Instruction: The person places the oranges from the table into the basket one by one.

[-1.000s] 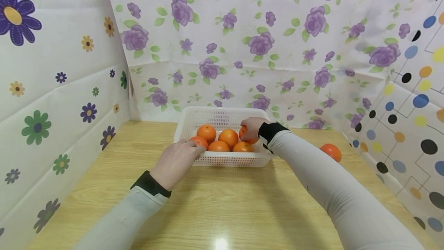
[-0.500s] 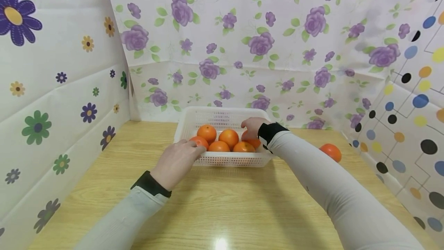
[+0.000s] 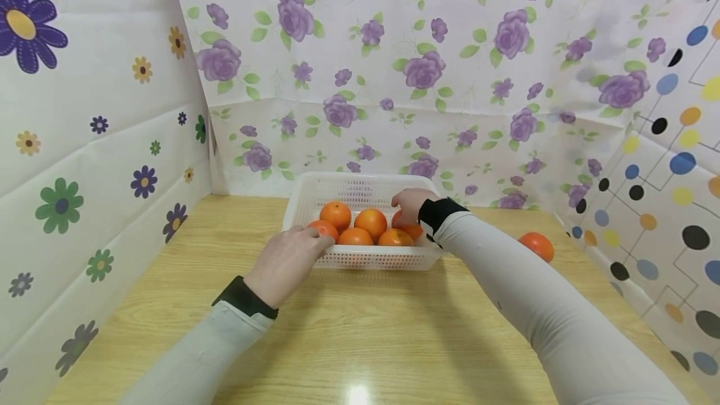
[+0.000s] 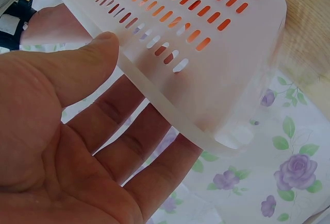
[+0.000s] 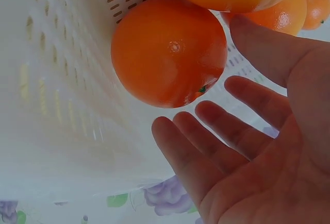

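Observation:
A white perforated plastic basket (image 3: 377, 260) stands at the table's back and holds several oranges. My left hand (image 3: 288, 262) grips its near-left rim; in the left wrist view the thumb lies on the outer side of the wall (image 4: 227, 74) and the fingers reach over the rim. Inside the basket's right end is my right hand (image 3: 413, 202), beside an orange (image 5: 167, 54) with a small green stem spot. The right wrist view has its fingers spread just off that fruit, holding nothing. Another orange (image 3: 323, 229) lies partly behind my left fingertips.
A lone orange-red fruit (image 3: 537, 247) rests on the wooden table (image 3: 360, 330) to the right, just beyond my right forearm. Flower-patterned cloth (image 3: 360, 80) hangs right behind the basket, with more patterned cloth on both sides.
My right fingers have let go of the orange at the basket's right end, which has settled slightly lower and to the right. The left hand keeps its place on the rim.

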### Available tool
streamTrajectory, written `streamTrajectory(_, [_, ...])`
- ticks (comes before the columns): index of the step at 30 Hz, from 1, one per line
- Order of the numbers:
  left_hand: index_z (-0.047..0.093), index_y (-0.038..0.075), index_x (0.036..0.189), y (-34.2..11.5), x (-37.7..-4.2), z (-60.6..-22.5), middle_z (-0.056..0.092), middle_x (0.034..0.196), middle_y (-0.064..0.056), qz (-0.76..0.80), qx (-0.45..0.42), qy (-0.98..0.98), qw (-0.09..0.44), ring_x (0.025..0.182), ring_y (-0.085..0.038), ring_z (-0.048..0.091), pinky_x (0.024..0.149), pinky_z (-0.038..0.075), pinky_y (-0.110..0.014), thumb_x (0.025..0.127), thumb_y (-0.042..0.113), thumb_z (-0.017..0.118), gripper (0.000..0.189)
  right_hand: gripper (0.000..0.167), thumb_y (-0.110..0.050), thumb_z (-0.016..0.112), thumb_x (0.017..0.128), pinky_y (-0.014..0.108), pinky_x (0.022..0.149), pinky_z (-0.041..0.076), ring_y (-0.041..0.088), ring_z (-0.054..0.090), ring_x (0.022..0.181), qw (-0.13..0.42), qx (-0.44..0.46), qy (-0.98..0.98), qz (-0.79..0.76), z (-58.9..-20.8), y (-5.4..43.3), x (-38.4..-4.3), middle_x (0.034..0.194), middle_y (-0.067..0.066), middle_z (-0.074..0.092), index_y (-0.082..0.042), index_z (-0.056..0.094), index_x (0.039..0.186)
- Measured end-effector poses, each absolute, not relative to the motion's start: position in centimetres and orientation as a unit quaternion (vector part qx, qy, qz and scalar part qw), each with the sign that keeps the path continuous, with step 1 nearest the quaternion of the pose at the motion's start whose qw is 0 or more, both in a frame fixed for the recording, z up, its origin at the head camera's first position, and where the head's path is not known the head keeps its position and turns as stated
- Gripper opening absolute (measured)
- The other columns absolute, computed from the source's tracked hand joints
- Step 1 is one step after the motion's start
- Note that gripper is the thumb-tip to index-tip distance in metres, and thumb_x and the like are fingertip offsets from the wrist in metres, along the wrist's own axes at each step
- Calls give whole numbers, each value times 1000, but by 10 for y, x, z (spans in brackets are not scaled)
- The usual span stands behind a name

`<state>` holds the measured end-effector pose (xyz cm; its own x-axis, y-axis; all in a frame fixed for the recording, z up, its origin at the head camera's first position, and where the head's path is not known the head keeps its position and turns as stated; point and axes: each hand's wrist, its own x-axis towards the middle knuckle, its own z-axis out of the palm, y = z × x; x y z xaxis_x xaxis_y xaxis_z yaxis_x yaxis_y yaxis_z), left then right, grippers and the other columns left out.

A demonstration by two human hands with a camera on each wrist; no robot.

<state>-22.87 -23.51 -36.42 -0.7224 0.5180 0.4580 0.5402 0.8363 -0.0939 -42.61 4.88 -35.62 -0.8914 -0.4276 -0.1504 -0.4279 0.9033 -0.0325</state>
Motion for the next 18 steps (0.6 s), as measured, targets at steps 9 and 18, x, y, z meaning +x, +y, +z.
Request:
streamTrajectory(9, [80, 16, 105, -235, -228, -364, 71, 91, 0, -29, -285, -928, 237, 72, -22, 61, 66, 58, -36, 87, -4, 88, 28, 59, -37, 81, 97, 48, 117, 49, 28, 66, 125, 72, -212, 975, 7, -352, 49, -421, 141, 10, 73, -11, 69, 148])
streamTrajectory(18, [80, 15, 107, -236, -228, -364, 72, 93, -1, -32, -286, -928, 235, 73, -21, 61, 67, 59, -36, 88, -3, 88, 27, 65, -40, 83, 96, 52, 115, 50, 32, 64, 135, 69, -207, 976, 3, -345, 51, -416, 149, 12, 68, -13, 66, 153])
